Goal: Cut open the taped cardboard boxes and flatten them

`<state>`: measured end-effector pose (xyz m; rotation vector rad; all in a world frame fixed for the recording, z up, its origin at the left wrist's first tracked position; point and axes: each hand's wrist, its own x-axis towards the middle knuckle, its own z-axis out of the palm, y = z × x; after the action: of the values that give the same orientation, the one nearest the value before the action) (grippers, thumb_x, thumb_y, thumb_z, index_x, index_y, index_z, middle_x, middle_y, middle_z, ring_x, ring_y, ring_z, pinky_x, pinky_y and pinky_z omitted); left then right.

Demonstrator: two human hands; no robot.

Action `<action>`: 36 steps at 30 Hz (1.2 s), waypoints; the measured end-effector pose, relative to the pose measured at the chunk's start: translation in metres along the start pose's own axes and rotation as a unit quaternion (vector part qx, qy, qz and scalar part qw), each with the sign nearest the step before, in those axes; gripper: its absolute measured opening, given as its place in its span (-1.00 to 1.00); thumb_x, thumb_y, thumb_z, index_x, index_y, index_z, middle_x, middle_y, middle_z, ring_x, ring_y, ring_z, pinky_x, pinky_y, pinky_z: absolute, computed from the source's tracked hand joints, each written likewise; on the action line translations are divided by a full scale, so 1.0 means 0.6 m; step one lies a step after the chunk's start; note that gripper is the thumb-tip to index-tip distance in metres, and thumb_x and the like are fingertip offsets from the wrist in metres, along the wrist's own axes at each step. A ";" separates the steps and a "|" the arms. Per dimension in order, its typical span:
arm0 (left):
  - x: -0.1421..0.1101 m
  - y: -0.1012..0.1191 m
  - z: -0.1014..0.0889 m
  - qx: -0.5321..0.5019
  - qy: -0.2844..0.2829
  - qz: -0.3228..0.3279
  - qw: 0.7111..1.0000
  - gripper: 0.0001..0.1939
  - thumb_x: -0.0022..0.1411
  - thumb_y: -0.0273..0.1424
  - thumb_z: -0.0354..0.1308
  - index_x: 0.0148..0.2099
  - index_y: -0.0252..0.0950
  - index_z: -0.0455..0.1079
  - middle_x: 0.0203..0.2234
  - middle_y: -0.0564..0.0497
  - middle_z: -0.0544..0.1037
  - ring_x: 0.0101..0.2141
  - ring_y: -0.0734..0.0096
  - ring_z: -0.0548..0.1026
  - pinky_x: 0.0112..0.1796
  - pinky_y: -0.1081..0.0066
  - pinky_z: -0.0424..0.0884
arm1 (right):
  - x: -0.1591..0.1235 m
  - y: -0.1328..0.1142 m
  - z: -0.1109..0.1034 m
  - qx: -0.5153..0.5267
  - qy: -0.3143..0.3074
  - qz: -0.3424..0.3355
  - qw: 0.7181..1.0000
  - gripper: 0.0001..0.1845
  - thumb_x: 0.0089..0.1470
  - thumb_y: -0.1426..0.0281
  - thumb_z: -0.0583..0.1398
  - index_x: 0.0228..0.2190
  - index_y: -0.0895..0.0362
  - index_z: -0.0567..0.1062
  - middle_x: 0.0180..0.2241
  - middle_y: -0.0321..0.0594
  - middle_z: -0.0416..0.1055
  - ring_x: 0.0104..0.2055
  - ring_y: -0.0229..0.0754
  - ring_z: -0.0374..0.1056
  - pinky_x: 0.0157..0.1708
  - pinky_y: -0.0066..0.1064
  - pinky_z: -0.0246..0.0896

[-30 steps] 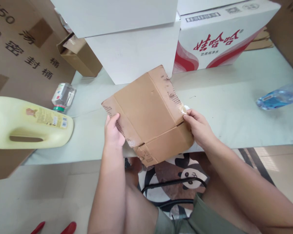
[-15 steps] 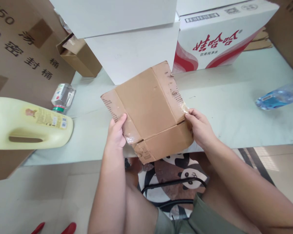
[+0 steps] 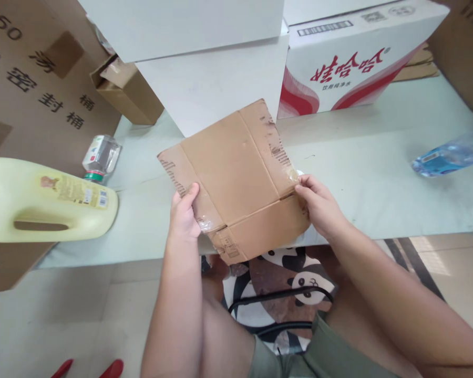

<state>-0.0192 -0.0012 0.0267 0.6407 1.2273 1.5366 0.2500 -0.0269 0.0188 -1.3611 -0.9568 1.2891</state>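
A brown cardboard box (image 3: 230, 163), opened out nearly flat, is held tilted over the table's front edge. Torn, perforated-looking edges and bits of clear tape run along its left and right flaps, and a creased panel hangs toward me. My left hand (image 3: 186, 211) grips the left flap, thumb on top and the other fingers hidden beneath. Pinched between thumb and fingers of my right hand (image 3: 319, 202) is the right edge, beside a piece of clear tape.
White cartons (image 3: 216, 84) stand behind, beside a red-and-white water carton (image 3: 347, 73). To the left are a pale yellow jug (image 3: 74, 205), a clear bottle with a green cap (image 3: 102, 155) and a small brown box (image 3: 136, 97). A blue-labelled bottle (image 3: 449, 157) lies right on the tablecloth (image 3: 378, 184).
The cardboard tilted slightly upward to the right, then came back a little left. My left thumb has shifted farther onto the left flap; both hands keep their hold.
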 end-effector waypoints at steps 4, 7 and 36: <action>0.001 0.000 -0.001 -0.006 0.014 0.013 1.000 -0.57 -0.12 -0.27 0.51 -0.17 -0.29 0.55 -0.25 -0.10 0.69 -0.23 0.17 0.65 -0.16 0.26 0.59 | 0.000 -0.002 0.001 -0.016 0.008 -0.002 1.000 -0.80 -0.02 0.23 0.22 -0.37 0.03 0.34 -0.42 -0.37 0.30 -0.40 -0.23 0.18 -0.40 -0.39 0.08; 0.003 -0.001 -0.002 -0.005 0.023 0.026 0.999 -0.59 -0.10 -0.26 0.49 -0.18 -0.28 0.55 -0.24 -0.11 0.69 -0.20 0.15 0.65 -0.14 0.25 0.60 | 0.003 0.003 -0.003 -0.061 0.014 -0.007 0.998 -0.78 0.01 0.21 0.18 -0.27 0.00 0.36 -0.37 -0.35 0.35 -0.39 -0.21 0.22 -0.38 -0.37 0.13; -0.017 -0.037 0.016 0.059 -0.051 -0.072 0.994 -0.64 0.03 -0.30 0.41 -0.14 -0.23 0.42 -0.22 -0.09 0.61 -0.13 0.10 0.62 -0.19 0.18 0.61 | -0.023 0.038 0.022 -0.375 -0.153 -0.295 0.865 -0.54 0.17 0.17 0.19 0.07 0.03 0.45 0.24 0.00 0.37 0.40 0.25 0.11 0.29 0.23 0.08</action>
<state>0.0009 -0.0079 0.0111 0.6828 1.2655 1.3043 0.2332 -0.0430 0.0000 -1.2485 -2.0640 0.6635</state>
